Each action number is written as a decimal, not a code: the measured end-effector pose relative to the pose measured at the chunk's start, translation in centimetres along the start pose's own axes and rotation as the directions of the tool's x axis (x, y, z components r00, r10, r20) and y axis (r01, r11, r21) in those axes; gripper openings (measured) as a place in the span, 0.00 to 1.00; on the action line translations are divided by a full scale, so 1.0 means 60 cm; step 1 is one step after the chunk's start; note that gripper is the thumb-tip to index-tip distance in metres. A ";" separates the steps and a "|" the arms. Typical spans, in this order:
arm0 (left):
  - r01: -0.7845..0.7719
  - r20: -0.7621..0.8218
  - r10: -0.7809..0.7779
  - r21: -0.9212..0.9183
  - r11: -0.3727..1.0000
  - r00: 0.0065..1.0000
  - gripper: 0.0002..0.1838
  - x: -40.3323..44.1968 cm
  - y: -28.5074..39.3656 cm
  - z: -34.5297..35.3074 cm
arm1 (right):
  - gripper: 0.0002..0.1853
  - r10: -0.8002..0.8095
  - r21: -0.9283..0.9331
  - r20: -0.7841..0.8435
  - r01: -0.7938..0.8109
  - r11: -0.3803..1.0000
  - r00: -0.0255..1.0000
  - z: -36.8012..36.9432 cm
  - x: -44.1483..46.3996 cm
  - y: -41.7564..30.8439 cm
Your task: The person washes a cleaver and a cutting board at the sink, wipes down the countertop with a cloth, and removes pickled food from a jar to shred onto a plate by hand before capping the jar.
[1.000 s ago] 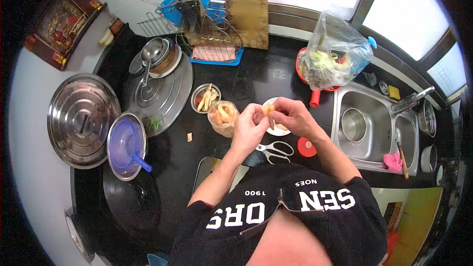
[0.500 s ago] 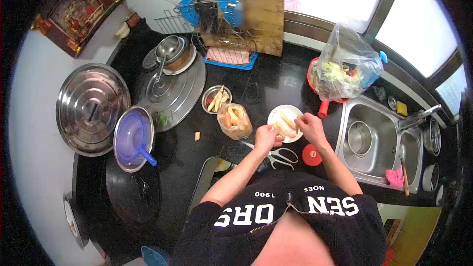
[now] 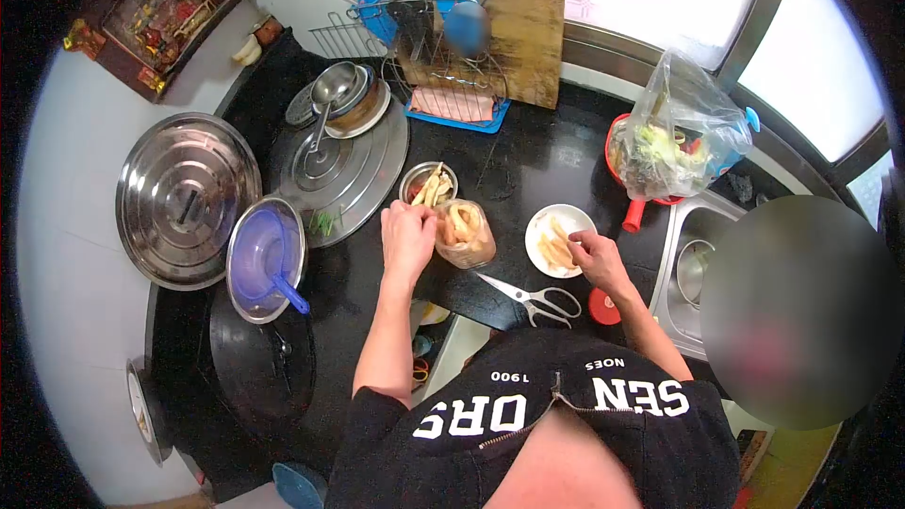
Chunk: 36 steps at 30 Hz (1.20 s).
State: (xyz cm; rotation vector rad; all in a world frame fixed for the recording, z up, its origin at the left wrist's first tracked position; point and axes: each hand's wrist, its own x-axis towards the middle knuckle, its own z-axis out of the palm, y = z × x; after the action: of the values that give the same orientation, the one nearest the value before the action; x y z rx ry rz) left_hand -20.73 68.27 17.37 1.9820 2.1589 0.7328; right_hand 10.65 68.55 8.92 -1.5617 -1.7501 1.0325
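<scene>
Left of the jar (image 3: 467,238), my left hand (image 3: 407,243); right of it, my right hand (image 3: 604,264). Both sets of fingers curled, can't tell grip. Sideways knuckle bump could tip it.

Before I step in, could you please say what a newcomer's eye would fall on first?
Probably the big round steel lid at the far left, with the blue strainer in a steel basin beside it. Next, perhaps, the clear bag of greens over the red pan by the sink, and then the scissors on the near side of the white bowl.
</scene>
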 end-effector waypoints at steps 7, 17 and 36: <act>-0.067 0.060 0.058 0.147 0.987 0.996 0.09 0.002 0.024 0.033 | 0.14 -0.037 0.053 -0.039 0.039 0.998 0.999 -0.004 -0.006 0.001; 0.248 0.198 -0.195 -0.294 0.923 0.961 0.10 0.015 0.008 -0.007 | 0.13 -0.064 0.095 -0.070 0.070 0.993 0.996 0.006 -0.006 0.015; 0.421 0.464 0.091 -0.858 0.293 0.881 0.05 0.013 0.125 0.026 | 0.11 -0.394 0.513 0.169 0.260 0.818 0.904 -0.008 0.048 -0.137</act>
State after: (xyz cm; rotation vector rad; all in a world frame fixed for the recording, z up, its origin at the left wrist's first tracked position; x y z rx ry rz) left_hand -13.41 69.60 19.40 1.0340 1.0777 1.0493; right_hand 6.15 71.33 15.85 -0.8001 -1.6803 1.4105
